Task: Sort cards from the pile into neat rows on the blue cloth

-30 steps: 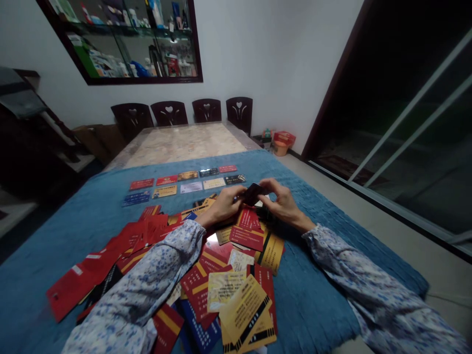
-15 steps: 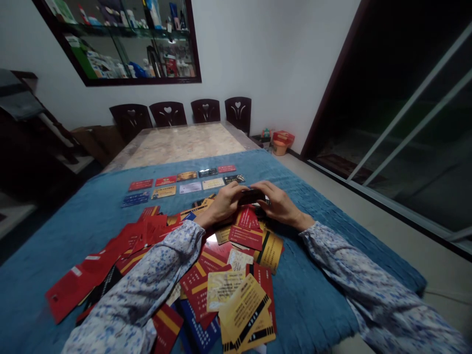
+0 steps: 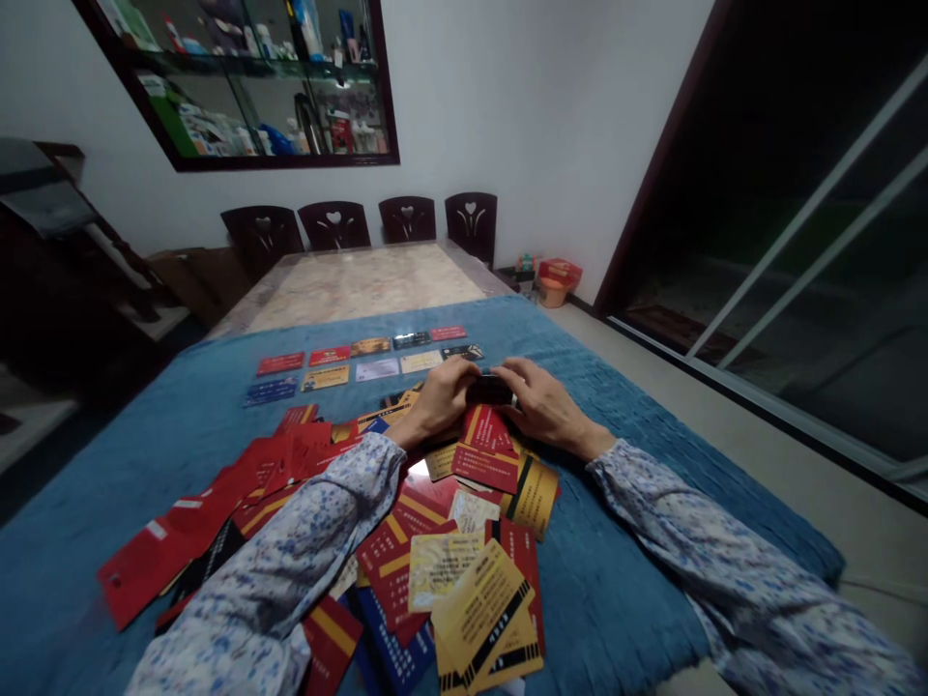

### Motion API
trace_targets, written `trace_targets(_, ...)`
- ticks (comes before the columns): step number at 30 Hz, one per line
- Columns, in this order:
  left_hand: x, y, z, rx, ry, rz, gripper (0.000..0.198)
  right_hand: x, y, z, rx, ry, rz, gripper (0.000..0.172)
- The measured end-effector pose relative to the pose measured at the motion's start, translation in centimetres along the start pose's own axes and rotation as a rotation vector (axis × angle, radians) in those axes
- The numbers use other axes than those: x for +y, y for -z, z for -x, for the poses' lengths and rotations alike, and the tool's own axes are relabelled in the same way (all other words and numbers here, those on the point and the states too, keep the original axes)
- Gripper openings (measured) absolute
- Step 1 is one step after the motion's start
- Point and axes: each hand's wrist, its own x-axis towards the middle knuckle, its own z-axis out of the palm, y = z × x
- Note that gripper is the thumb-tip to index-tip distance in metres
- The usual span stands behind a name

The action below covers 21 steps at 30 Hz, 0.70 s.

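Observation:
Between my two hands are dark cards (image 3: pixel 490 390), gripped at their sides; whether it is one card or a small stack I cannot tell. My left hand (image 3: pixel 440 398) is closed on the left end, fingers curled. My right hand (image 3: pixel 545 404) is closed round the right end, thumb side toward me. Just beneath them lies a loose heap of red, gold, blue and black cards, with a red card (image 3: pixel 487 466) nearest and a gold card (image 3: pixel 484 614) at the front. Beyond my hands, two rows of cards lie face up, among them a white card (image 3: pixel 377 369).
A blue cloth (image 3: pixel 623 541) covers the near part of the table, and its far end shows a pale marbled top (image 3: pixel 362 280). Several dark chairs (image 3: pixel 407 218) stand behind it. An orange bucket (image 3: pixel 552 291) is on the floor at right, near a sliding glass door (image 3: pixel 790 242).
The dark cards have come from a tilt to nearly level between my hands, and my right hand's fingers have shifted slightly on them. The heap and the rows look the same.

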Motion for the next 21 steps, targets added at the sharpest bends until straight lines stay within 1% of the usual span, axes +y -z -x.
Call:
trace_targets(5, 0.0, -0.1, 0.0, 0.032, 0.028, -0.033, 0.020, -0.3, 0.0, 0.0, 0.006, 0.022, 0.082, 0.048)
trace_targets(10, 0.0, -0.2, 0.0, 0.015, 0.034, -0.018, 0.018, -0.2, -0.2, 0.0, 0.040, 0.019, 0.126, 0.045)
trace_targets(14, 0.4, 0.5, -0.3, -0.074, 0.021, -0.076, 0.022, -0.2, 0.0, -0.1, 0.036, 0.016, 0.123, 0.050)
trace_targets(17, 0.6, 1.4, -0.6, -0.169, -0.021, -0.143, 0.037, -0.1, 0.3, -0.3, 0.028, 0.014, 0.125, 0.053)
trace_targets(21, 0.9, 2.3, -0.7, -0.289, -0.053, -0.257, 0.051, 0.1, 0.4, -0.4, 0.017, 0.040, 0.152, 0.049)
